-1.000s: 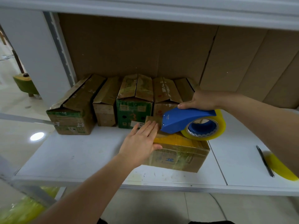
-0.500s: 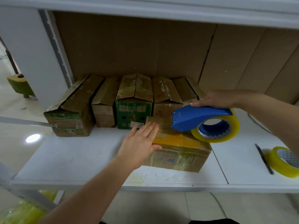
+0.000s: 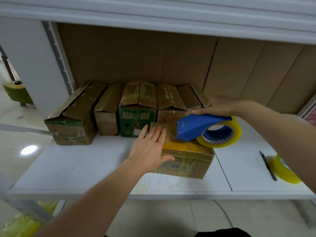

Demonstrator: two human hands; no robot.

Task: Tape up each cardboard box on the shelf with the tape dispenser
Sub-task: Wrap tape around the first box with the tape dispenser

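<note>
With the flat left hand [image 3: 150, 149] pressing the box [image 3: 186, 159] steady, the right hand [image 3: 218, 106] gripping the dispenser [image 3: 196, 127] should pull tape straight along the seam.

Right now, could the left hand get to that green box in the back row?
Probably yes. The left hand lies flat on the front box, and the green box stands just beyond its fingertips with nothing between them, though letting go would free the box being taped.
</note>
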